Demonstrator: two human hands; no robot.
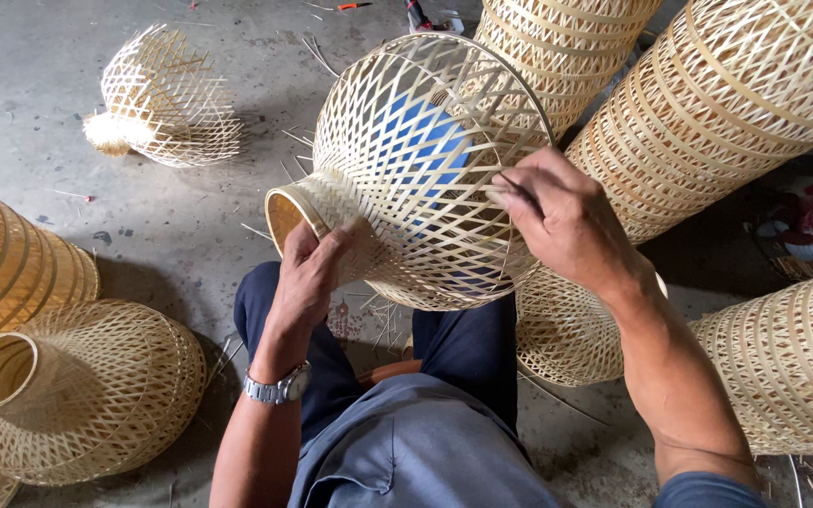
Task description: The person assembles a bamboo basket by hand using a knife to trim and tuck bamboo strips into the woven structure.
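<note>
Grip: the left hand (308, 277) clasps the narrow neck of a woven bamboo basket (406, 169), fingers curled and closed on the weave just behind its round mouth. The right hand (557, 212) pinches a thin bamboo strip (510, 183) at the wide rim, thumb and fingertips pressed together on it.
Basket: it lies tilted on its side above the person's knees, neck to the left, wide end up and to the right. Something blue shows through the open lattice; I cannot tell what it is.
Hands: the left forearm rises from below with a metal wristwatch (279, 386) on it; the right forearm comes in from the lower right, wrist bent down.
Around: a finished basket (77, 390) lies on its side at lower left, empty, mouth facing left. A small unfinished one (167, 94) rests on the concrete floor (39, 56) at upper left. Stacks of tall baskets (708, 103) crowd the right side, just behind the right hand.
Floor: loose bamboo slivers lie scattered near the knees.
</note>
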